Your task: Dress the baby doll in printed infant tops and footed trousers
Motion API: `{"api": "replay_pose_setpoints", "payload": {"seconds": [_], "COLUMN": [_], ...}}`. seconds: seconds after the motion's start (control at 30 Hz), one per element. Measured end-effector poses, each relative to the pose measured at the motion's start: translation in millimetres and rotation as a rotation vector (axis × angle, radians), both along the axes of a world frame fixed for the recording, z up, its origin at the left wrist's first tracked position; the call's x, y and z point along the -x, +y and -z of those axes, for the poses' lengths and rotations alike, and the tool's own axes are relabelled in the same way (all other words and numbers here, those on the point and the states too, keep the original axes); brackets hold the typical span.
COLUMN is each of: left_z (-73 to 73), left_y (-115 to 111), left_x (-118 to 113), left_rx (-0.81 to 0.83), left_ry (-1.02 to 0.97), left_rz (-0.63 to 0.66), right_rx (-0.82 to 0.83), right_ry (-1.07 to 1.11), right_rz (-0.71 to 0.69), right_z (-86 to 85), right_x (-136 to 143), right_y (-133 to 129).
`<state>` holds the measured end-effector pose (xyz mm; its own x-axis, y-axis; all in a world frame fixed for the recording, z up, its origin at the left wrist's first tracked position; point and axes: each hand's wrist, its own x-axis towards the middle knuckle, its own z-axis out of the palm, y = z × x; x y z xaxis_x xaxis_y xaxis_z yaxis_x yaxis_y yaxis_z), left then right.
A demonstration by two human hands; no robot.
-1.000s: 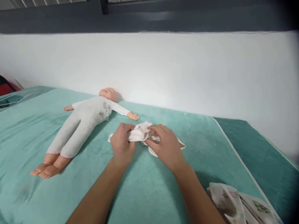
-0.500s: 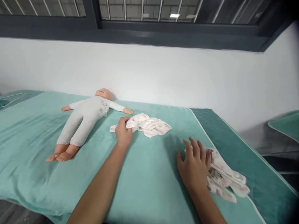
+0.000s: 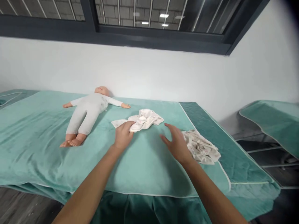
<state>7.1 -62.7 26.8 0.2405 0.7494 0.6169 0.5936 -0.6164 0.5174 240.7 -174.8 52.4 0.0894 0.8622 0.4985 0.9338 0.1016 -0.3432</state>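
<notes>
My left hand (image 3: 123, 134) pinches the near edge of a crumpled white baby garment (image 3: 146, 119) with a faint print, lying in the middle of the green bed cover (image 3: 144, 168). Just right of that garment, my right hand (image 3: 176, 141) is in the air with its thumb and fingers apart and nothing in them. Behind its wrist lies a second bunched garment (image 3: 202, 147), cream with a small print, partly covered by the hand. A baby doll (image 3: 90, 107) in a white body rests on its back to the left, arms spread and head by the wall.
A white wall (image 3: 149, 74) and a dark window frame (image 3: 154, 40) with bars run behind the bed. At the right stands another green-covered surface (image 3: 268, 115) above metal rails (image 3: 268, 149). A grey floor (image 3: 25, 205) shows at the lower left.
My right hand has moved away from the right-hand garment, leftward toward the middle one. My left hand keeps its hold, and the middle garment has shifted shape. The view has turned slightly right.
</notes>
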Motion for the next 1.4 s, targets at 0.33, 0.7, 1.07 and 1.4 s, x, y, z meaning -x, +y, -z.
{"api": "replay_pose_setpoints", "payload": {"seconds": [0.33, 0.7, 1.07, 1.4], "left_z": [-147.8, -189.1, -176.1, -92.5], "left_y": [-42, -51, -47, 15], "left_x": [37, 79, 97, 45], "left_rx": [-0.234, -0.016, 0.405, 0.315], "left_ry": [0.277, 0.499, 0.807, 0.816], "left_rz": [-0.093, -0.348, -0.317, -0.453], "right_rx": [-0.021, 0.003, 0.539, 0.458], "right_ry": [-0.052, -0.337, -0.419, -0.593], "right_rz": [-0.309, -0.083, 0.127, 0.313], "right_z": [-126.4, -156.8, -169.6, -94.9], "right_x": [78, 23, -15, 24], "right_y": [37, 16, 5, 75]}}
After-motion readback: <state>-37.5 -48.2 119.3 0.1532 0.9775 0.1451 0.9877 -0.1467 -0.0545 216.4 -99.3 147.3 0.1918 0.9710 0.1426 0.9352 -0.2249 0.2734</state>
